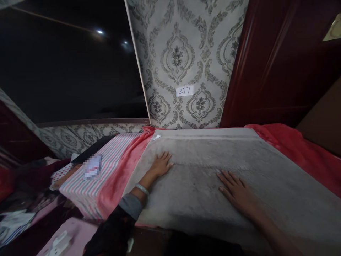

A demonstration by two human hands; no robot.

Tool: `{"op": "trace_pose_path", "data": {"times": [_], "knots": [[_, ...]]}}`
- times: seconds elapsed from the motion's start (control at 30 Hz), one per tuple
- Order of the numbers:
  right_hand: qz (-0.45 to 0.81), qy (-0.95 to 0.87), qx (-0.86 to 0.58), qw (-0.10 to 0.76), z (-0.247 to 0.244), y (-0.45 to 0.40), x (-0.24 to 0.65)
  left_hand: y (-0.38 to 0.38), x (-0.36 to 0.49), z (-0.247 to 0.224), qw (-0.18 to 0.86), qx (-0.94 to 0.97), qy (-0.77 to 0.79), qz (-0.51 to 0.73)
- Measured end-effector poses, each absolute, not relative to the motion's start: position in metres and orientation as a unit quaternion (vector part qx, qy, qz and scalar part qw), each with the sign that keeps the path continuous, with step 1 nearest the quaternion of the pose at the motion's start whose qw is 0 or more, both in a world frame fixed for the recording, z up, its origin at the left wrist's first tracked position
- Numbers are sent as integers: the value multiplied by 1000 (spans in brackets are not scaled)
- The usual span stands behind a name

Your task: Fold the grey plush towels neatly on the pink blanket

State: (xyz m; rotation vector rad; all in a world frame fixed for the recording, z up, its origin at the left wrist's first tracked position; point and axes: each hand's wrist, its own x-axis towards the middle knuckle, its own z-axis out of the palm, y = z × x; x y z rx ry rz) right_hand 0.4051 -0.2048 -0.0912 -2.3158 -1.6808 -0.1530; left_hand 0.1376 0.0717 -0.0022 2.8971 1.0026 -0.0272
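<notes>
A grey plush cloth (pixel 194 181), like a towel or blanket, lies spread out before me, with a paler band along its far edge. A small white tag (pixel 157 137) shows at its far left corner. My left hand (pixel 161 164) rests on the left part of the cloth, fingers apart and holding nothing. On the right part, my right hand (pixel 236 190) lies palm down with its fingers spread. Beneath the grey cloth, a red fleece cover (pixel 119 177) shows on the left side and at the far right.
A striped cloth (pixel 106 167) with a small blurred packet (pixel 92 167) on it lies at left. A large dark screen (pixel 71 67) stands behind. Patterned wall (pixel 205 32) bears a paper label (pixel 184 90) reading 277. A dark red door (pixel 269 67) is at right, and a white power strip (pixel 60 243) at lower left.
</notes>
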Motion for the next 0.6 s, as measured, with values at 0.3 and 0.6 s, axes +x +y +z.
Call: {"op": "trace_pose_path", "data": {"times": [0.3, 0.6], "knots": [[-43, -578, -801, 147, -101, -208, 410, 158, 139, -11, 15, 900, 435, -5], [-40, -584, -789, 186, -112, -213, 415, 203, 139, -7, 1, 920, 393, 9]]}}
